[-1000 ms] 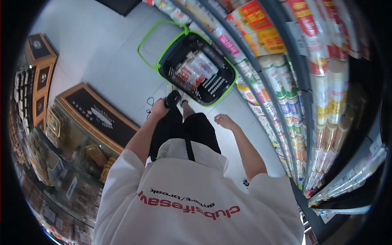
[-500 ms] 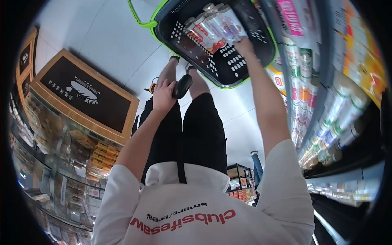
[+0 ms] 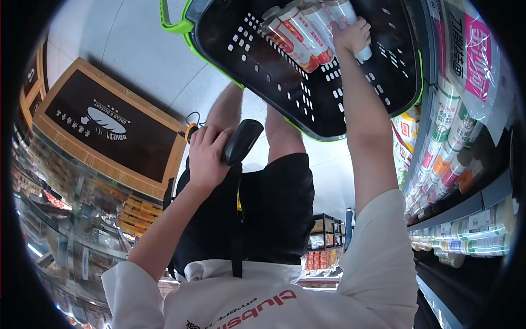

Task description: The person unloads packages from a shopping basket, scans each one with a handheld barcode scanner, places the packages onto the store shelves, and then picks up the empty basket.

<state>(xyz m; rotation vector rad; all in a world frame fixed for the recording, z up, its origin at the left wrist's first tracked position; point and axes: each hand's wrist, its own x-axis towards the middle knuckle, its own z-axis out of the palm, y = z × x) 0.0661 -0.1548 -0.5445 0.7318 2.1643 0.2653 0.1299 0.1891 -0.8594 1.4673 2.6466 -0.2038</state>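
Basket [image 3: 320,130] ahead of me: inside it, my right grip [image 3: 352,38] wraps round a white cylindrical noodle pack [image 3: 341,12], just beside red-and-white packs [image 3: 307,35], while my left grip [image 3: 209,153] clutches a black handheld device [image 3: 242,141]!

The left forearm [image 3: 172,223] slants from near left toward the far middle, its wrist [image 3: 204,183] about straight, the left grip [image 3: 210,151] back-up with fingers [image 3: 198,135] curled in a hold. The right arm [image 3: 370,131] reaches farther, nearly straight, the right grip [image 3: 352,37] wrapped and closed with fingers pointing right
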